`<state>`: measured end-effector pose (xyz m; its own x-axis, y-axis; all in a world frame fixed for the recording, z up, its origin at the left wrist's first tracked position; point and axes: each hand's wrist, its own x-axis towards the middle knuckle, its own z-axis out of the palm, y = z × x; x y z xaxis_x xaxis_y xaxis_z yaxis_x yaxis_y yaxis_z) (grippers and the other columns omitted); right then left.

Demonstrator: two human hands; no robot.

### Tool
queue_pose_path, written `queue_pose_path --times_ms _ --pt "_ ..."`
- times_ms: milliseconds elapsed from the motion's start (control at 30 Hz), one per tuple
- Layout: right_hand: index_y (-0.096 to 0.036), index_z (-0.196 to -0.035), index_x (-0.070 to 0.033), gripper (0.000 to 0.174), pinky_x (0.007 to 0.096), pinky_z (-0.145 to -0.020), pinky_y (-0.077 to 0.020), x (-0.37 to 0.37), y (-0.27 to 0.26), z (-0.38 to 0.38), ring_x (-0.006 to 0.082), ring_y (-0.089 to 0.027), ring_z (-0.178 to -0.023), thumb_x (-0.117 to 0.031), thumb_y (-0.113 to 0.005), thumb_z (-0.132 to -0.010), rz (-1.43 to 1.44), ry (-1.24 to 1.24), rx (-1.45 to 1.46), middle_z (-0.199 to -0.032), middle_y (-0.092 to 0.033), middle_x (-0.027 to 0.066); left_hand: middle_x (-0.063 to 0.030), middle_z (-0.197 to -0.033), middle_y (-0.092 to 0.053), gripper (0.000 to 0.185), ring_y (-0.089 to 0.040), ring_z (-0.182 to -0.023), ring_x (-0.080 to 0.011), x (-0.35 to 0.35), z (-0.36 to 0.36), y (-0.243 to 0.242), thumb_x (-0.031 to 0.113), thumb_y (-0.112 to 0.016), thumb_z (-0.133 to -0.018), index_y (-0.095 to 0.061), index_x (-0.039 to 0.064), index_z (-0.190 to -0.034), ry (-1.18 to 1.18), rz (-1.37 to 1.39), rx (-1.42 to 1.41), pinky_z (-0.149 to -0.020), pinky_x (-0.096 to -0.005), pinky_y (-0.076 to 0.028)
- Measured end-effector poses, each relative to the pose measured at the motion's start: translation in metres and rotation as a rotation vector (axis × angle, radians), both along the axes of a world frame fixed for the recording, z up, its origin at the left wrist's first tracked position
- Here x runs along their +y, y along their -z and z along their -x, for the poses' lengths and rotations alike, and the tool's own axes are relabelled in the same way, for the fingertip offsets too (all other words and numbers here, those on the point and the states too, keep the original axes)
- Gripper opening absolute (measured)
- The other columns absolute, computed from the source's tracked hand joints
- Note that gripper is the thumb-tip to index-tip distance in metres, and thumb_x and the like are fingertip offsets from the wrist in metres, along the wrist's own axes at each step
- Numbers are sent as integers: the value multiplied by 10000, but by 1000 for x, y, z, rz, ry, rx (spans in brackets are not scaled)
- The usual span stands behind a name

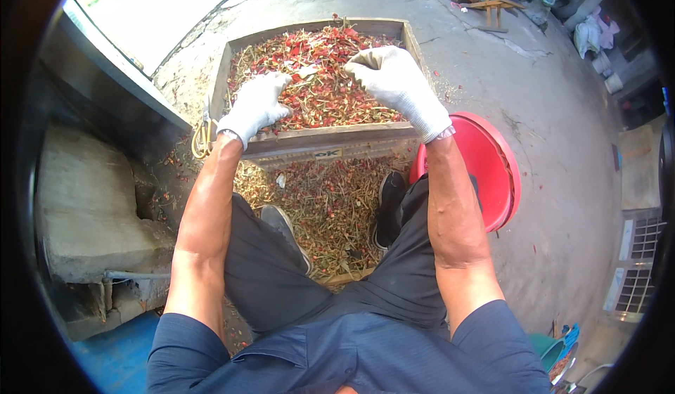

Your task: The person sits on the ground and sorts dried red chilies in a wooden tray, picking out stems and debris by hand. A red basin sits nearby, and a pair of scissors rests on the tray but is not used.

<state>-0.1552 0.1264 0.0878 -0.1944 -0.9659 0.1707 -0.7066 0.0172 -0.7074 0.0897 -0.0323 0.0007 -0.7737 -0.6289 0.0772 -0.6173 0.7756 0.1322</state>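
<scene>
A wooden box [337, 133] stands before me, filled with a heap of red chilli-like pods, bits and dry stems [316, 93]. Over its left part is my left hand [257, 104] in a white knit glove, thumb and fingers apart, with nothing visible between them. My right hand [393, 83], gloved the same way, is above the right part of the heap. Its fingers are curled in, and whether they pinch anything is hidden. Scissors with yellow handles [201, 140] hang at the box's left edge, beside my left wrist.
A red plastic bucket [493, 178] stands right of the box, partly behind my right forearm. Stems and red bits [337, 209] cover the ground between my shoes. A concrete block [89, 199] is at left. A wooden stool-like frame [490, 6] lies farther off.
</scene>
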Motion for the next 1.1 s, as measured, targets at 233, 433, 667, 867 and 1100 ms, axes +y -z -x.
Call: queue_pose_path --times_ms 233,433,667,867,1100 --pt "-783 -959 -52 315 451 -769 -553 1 11 15 354 -730 -806 -345 -669 -964 74 19 32 -831 -736 186 -199 -1263 -683 759 -674 -1159 -384 -17 23 14 364 -835 -749 -586 87 -1411 -90 -54 -225 -986 -477 -550" --pt "-791 -956 -69 301 471 -758 -560 7 11 19 374 -730 -805 -333 -648 -963 156 40 106 -841 -742 185 -235 -1140 -707 512 -689 -1093 -409 -16 42 20 236 -762 -778 -636 47 -1237 -93 -100 -142 -946 -477 -547" --pt "-796 -982 -87 301 473 -796 -569 7 12 20 366 -740 -856 -348 -647 -963 124 52 99 -889 -756 170 -225 -1251 -712 612 -688 -1170 -366 -7 60 22 99 -692 -784 -615 76 -1390 -11 -277 241 -1025 -415 -535" --pt "-778 -1081 -14 323 407 -799 -562 14 10 25 329 -745 -833 -302 -680 -971 114 71 98 -904 -755 206 -164 -1370 -699 695 -670 -1262 -288 -11 52 8 178 -809 -833 -575 117 -1485 53 -505 366 -1097 -372 -505" --pt "-781 -1098 -22 334 416 -824 -568 15 7 27 341 -755 -884 -314 -669 -978 97 66 134 -954 -763 214 -241 -1359 -680 869 -662 -1260 -375 -14 32 -1 375 -863 -762 -541 57 -1503 -83 -298 -47 -1075 -417 -515"
